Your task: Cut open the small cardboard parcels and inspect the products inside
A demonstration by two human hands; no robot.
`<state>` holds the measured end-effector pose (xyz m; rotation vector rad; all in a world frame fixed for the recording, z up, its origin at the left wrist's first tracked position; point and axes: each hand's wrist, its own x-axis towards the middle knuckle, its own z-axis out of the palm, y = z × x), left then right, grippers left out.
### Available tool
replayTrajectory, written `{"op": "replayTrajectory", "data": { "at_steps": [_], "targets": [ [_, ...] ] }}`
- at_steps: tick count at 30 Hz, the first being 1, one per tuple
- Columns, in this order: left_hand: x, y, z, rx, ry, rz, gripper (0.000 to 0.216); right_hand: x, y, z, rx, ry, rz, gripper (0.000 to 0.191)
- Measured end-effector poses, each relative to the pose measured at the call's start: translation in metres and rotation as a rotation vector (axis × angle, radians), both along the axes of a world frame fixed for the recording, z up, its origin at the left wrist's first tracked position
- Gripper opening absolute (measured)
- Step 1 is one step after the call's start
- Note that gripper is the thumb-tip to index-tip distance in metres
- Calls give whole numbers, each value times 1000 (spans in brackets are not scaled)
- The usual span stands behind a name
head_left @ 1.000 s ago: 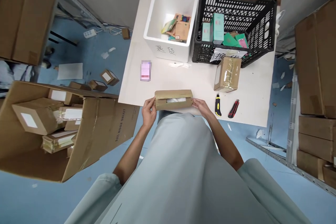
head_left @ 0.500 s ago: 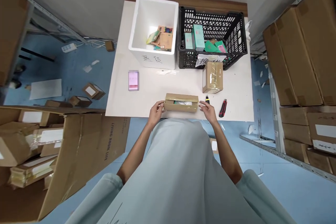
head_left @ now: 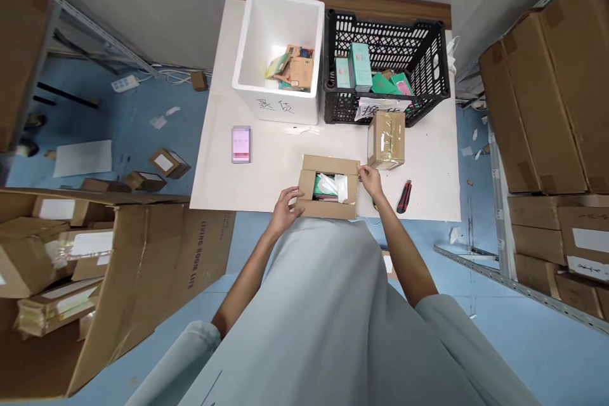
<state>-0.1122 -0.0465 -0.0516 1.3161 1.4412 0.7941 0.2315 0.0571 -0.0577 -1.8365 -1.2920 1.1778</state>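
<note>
A small brown cardboard box (head_left: 328, 169) lies near the front edge of the white table (head_left: 266, 171), its flaps spread open. Inside it show white wrapping and something teal and red. My left hand (head_left: 287, 204) grips the box's near left corner with curled fingers. My right hand (head_left: 370, 179) holds the far right flap, fingers pinched on its edge.
A sealed taped box (head_left: 386, 139) stands right of the open one. A red utility knife (head_left: 404, 196) lies at the front right. Behind stand a white foam bin (head_left: 278, 54) and a black crate (head_left: 386, 73) with teal packs. A pink phone (head_left: 240, 144) lies left. Big cartons flank the table.
The box's flaps, nearly closed before, are now spread open and its contents show. My right hand moved up to the far right flap; the left stays at the near left corner.
</note>
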Motion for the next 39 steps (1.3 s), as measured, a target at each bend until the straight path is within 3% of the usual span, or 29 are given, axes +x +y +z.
{"op": "replayTrajectory", "data": {
  "at_steps": [5,11,16,19,22,27,30,34,39],
  "targets": [
    [18,-2,-5,84,189,49,41,-6,14,-10,-66,-52,-37,52],
    [21,-10,3,177,369,-34,45,-9,7,14,15,-233,-68,29],
    [33,5,22,278,474,-60,36,-35,-30,44,166,-491,194,27],
    [52,24,30,284,533,-64,50,-52,-58,51,121,-536,356,22],
    [60,34,33,246,587,-76,50,-57,-77,53,73,-558,410,22],
    [25,28,33,330,530,48,43,-30,-97,52,185,-525,289,31],
    [-2,26,26,348,549,99,32,-8,-107,47,161,-517,216,36],
    [-16,32,13,322,529,-38,35,5,-113,35,94,-494,193,38],
    [-8,38,8,298,518,-193,39,1,-108,31,206,-376,304,42]
  ]
}}
